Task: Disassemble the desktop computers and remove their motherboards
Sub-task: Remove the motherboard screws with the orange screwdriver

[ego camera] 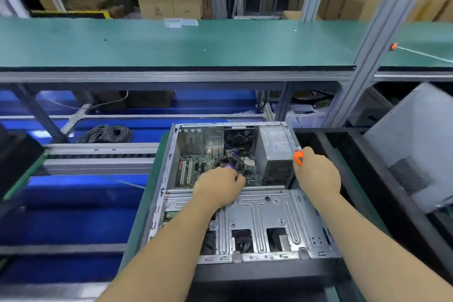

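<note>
I see one desktop computer case (245,193) lying on its side, side panel off, bare metal drive cage nearest me; the green motherboard (193,171) sits flat on its floor (partly hidden), grey power supply (275,154) at right

the open silver metal computer case (269,223) is entered from above only at its far half. that opening is walled on the right by the grey boxy power supply (275,154), and part of its floor is taken by the round black cooler fan (229,163). the near half is closed by a stamped steel drive bracket (264,213). the left hand (218,187) fills the gap by the fan; the right hand (316,171), gripping an orange-handled tool (298,157), is at the case's right wall.
</note>
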Motion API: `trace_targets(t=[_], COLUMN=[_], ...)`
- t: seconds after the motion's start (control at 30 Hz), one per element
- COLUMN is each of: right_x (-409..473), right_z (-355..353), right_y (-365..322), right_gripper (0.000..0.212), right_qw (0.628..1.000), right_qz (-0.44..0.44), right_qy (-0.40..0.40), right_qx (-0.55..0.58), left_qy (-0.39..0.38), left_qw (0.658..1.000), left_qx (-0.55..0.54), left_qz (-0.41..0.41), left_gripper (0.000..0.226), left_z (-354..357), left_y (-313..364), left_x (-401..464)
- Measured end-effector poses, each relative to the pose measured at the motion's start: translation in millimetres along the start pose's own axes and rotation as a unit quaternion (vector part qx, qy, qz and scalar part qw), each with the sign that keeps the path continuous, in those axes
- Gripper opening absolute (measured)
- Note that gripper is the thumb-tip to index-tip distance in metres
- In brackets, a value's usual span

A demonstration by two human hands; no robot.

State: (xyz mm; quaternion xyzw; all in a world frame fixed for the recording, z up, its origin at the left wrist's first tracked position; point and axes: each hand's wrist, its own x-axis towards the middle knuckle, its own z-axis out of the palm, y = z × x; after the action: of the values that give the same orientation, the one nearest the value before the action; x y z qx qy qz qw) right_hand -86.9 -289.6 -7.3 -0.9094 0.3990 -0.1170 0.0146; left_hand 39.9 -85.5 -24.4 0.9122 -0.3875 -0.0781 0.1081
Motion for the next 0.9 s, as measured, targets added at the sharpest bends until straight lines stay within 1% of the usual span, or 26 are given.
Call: trace_targets(t=[0.17, 0.37, 0.47, 0.57, 0.6, 0.67, 0.7, 0.77, 0.83, 0.9], right_x=[-5, -13, -12, -2, 5, 19, 24, 33, 39, 42], right_z=[-3, 0, -2, -19, -30, -61, -80, -121, -158, -185], right_y=[-4, 3, 5, -4, -12, -33, -45, -70, -91, -106], right_gripper=[0.023, 0.016, 0.021, 0.028, 0.027, 0.02, 0.018, 0.028, 0.031, 0.031], right_qw=[0.999, 0.998, 0.997, 0.995, 0.994, 0.986, 0.976, 0.939, 0.894, 0.866], right_qz=[-0.018, -0.02, -0.041, -0.054, -0.061, -0.095, -0.12, -0.165, -0.208, -0.249], right_qy=[-0.008, 0.0, 0.016, 0.044, 0.069, 0.134, 0.165, 0.217, 0.225, 0.202], right_qx=[-0.041, -0.058, -0.067, -0.076, -0.058, 0.018, 0.075, 0.208, 0.326, 0.385], left_qy=[-0.08, -0.167, -0.165, -0.121, -0.105, -0.079, -0.071, -0.066, -0.069, -0.074], left_qw=[0.996, 0.985, 0.986, 0.992, 0.994, 0.997, 0.997, 0.998, 0.997, 0.997], left_qx=[-0.016, -0.034, -0.023, -0.015, -0.013, -0.01, -0.011, -0.015, -0.02, -0.024], left_qz=[-0.038, -0.03, -0.024, -0.018, -0.016, -0.01, -0.01, -0.018, -0.023, -0.023], left_gripper=[0.042, 0.042, 0.04, 0.04, 0.041, 0.044, 0.045, 0.045, 0.045, 0.043], left_z=[-5, -3, -3, -1, 0, 2, 2, 1, 0, 0], left_y=[4, 4, 4, 4, 4, 4, 4, 4, 4, 4], left_x=[0, -1, -3, -5, -6, -7, -8, -9, -9, -9])
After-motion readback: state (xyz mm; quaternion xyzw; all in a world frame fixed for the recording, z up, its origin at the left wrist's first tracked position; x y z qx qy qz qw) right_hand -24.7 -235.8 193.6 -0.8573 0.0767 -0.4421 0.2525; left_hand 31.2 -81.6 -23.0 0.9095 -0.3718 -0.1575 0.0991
